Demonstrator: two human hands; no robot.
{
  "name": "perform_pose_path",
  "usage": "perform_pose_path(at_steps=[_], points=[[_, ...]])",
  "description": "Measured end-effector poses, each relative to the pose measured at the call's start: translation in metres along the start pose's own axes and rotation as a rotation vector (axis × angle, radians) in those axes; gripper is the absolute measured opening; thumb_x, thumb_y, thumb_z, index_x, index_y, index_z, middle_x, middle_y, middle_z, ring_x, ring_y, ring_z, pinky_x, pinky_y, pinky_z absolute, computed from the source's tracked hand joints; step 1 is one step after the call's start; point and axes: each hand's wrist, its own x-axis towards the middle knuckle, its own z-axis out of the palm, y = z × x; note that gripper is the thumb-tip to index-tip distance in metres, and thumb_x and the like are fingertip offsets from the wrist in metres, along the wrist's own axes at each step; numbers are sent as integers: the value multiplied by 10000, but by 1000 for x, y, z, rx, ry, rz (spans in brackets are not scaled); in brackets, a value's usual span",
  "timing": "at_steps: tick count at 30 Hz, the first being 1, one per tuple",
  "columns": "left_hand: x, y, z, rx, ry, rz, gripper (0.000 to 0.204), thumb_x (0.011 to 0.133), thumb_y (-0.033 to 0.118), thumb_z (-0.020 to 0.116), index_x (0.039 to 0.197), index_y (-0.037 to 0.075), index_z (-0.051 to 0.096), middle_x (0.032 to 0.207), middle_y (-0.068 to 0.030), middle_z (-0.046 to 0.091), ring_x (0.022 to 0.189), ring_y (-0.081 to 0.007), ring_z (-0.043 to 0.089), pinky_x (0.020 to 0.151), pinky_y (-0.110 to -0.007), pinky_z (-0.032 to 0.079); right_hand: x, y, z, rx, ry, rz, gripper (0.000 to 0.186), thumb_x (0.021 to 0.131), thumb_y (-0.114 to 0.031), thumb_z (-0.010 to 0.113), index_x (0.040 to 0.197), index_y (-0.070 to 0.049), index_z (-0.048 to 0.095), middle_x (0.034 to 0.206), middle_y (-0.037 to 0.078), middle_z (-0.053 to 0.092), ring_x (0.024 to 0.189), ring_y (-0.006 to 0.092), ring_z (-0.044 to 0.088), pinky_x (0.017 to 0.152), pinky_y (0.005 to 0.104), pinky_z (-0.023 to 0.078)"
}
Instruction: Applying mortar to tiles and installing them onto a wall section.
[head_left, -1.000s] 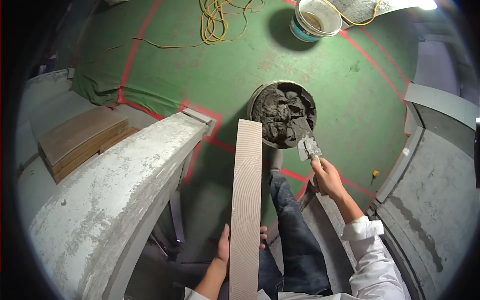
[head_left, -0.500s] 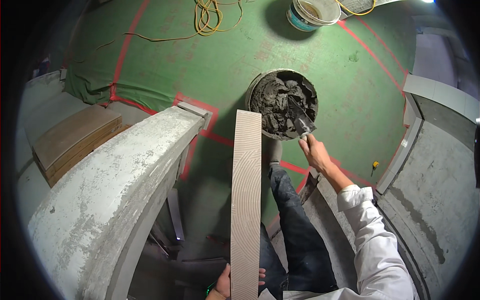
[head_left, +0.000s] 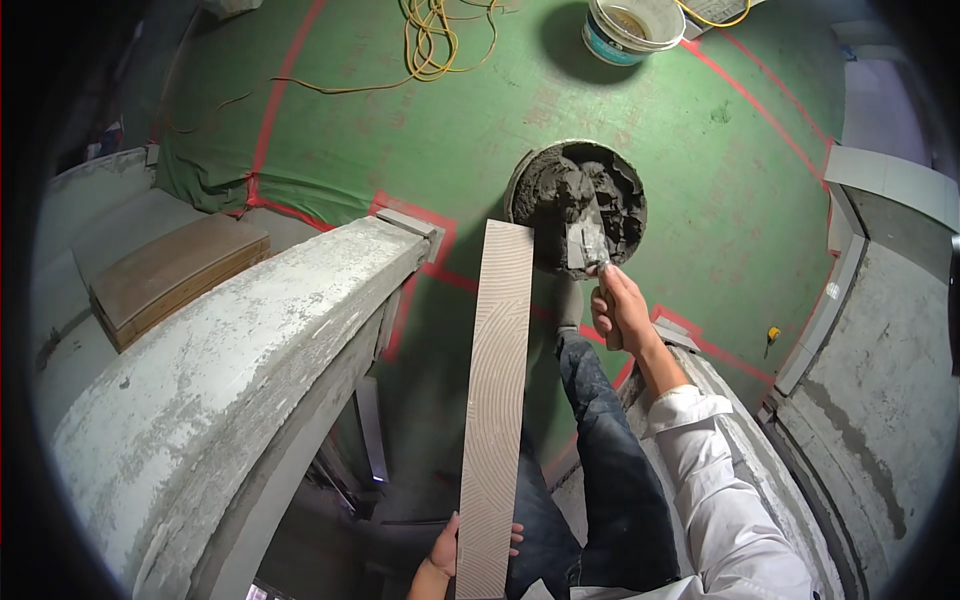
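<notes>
My left hand (head_left: 442, 550) grips the near end of a long, narrow strip of tile (head_left: 498, 370), its thumb on one side and fingertips showing on the other. Curved ridges cover the strip's upward face. My right hand (head_left: 624, 308) is closed round the handle of a trowel (head_left: 588, 246), whose pale, smeared blade reaches into a round bucket (head_left: 644, 205). Dark grey mortar (head_left: 540, 190) fills much of this bucket, with a lump of it at the blade's far end. The strip's far end lies just beside the bucket's near left side.
A pale curved ledge (head_left: 230, 350) runs along the left, with stacked curved boards (head_left: 180, 275) beyond it. Green floor sheeting (head_left: 400, 150) carries red tape lines. Farther off are a white bucket (head_left: 630, 35) and a coiled yellow cord (head_left: 430, 45). A tape measure (head_left: 772, 334) lies right.
My right hand has drawn slightly nearer, and the trowel blade has turned, now showing its pale face with mortar at its far end. My left hand still holds the strip. The whole view has shifted a little.
</notes>
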Motion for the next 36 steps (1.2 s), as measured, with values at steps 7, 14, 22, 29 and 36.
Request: perform_pose_path(at_steps=[7, 14, 22, 29, 36], points=[[-7, 7, -31, 43, -4, 3, 1090, 996, 827, 402, 1660, -31, 294, 1616, -319, 438, 1441, -460, 518, 1185, -619, 448, -123, 1, 85, -275, 100, -524, 327, 1124, -212, 533, 1376, -5, 555, 705, 12, 545, 470, 90, 468, 439, 249, 389], [9, 12, -79, 63, -85, -58, 1034, 1031, 800, 330, 1665, -16, 295, 1612, -308, 452, 1454, -454, 506, 1198, -625, 435, -118, 124, 152, -640, 474, -692, 301, 1093, -218, 615, 1339, -47, 584, 739, 6, 561, 550, 98, 529, 475, 293, 421], [11, 5, -100, 29, -147, -16, 1059, 1017, 816, 346, 1675, -8, 263, 1617, -331, 427, 1446, -495, 494, 1206, -660, 412, -110, 139, 134, -504, 311, -620, 177, 1120, -234, 589, 1176, -66, 598, 726, -24, 564, 497, 70, 499, 428, 261, 398], [6, -25, -75, -75, -224, -89, 1106, 984, 858, 369, 1682, 7, 258, 1620, -362, 391, 1427, -549, 492, 1199, -718, 378, -96, 14, -23, -1281, 329, -534, 327, 1054, -293, 684, 1121, 20, 618, 826, 232, 677, 708, 388, 667, 685, 467, 528], [6, -39, -83, -200, -211, -170, 1128, 950, 891, 396, 1679, 37, 289, 1571, -375, 448, 1358, -562, 556, 1156, -705, 426, -89, -2, -16, -534, 37, -25, 390, 1148, -448, 512, 1149, -72, 616, 751, 14, 531, 604, 126, 555, 499, 314, 458]])
